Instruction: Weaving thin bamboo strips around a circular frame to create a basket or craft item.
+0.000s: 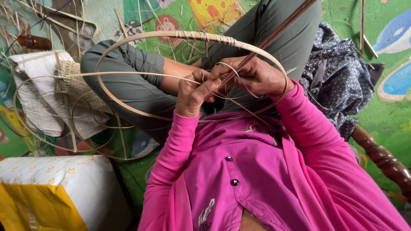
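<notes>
Underneath everything I see the brightly painted green floor mat with cartoon animals (pixel 385 115), and across it lie my legs in grey-green trousers (pixel 128 85), knees drawn up. My bright pink buttoned top (pixel 239 171) fills the lower middle of the view. At lower left sits a white and yellow plastic sack (pixel 55 192), and at the right lies a dark blue patterned cloth bundle (pixel 342 85) with a turned dark wooden post (pixel 381 158) just below it. To the left, a half-woven pale cane basket panel (pixel 77 85) rests on a white woven sack (pixel 34 98), with loose thin cane loops around it.

Over my lap is the large oval hoop of pale split cane (pixel 128 40), its top edge wrapped with a band of thin pale binding strip (pixel 205 37). A long dark brown cane rod (pixel 274 36) slants from the upper right down into my hands.

My right hand (pixel 257 77) is curled shut around that dark rod, just inside the hoop's right side. My left hand (pixel 192 94) is closed too, fingers pinching a thin pale cane strand (pixel 128 75) that runs off leftward towards the basket panel. Both hands meet, touching, near the middle of the hoop above my waist.
</notes>
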